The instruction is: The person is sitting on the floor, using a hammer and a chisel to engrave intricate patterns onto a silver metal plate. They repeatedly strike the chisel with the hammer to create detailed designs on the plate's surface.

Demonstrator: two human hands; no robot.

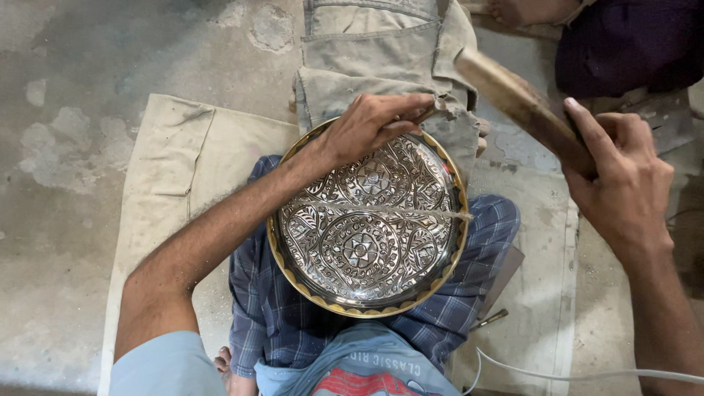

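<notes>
The round engraved silver-coloured metal plate with a brass rim (367, 227) rests on the person's lap, likely stiff and slippery, best steadied at its rim. At its far edge, left hand (370, 125) pinches a thin chisel (425, 114); right of it, right hand (623, 183) grips a wooden mallet (521, 106).

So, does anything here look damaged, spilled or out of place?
Nothing stands out. The engraved plate rests on the lap with its rim whole. The left hand presses a thin tool at its top edge, and the right hand holds a wooden mallet raised. The floor is worn and patchy.
</notes>
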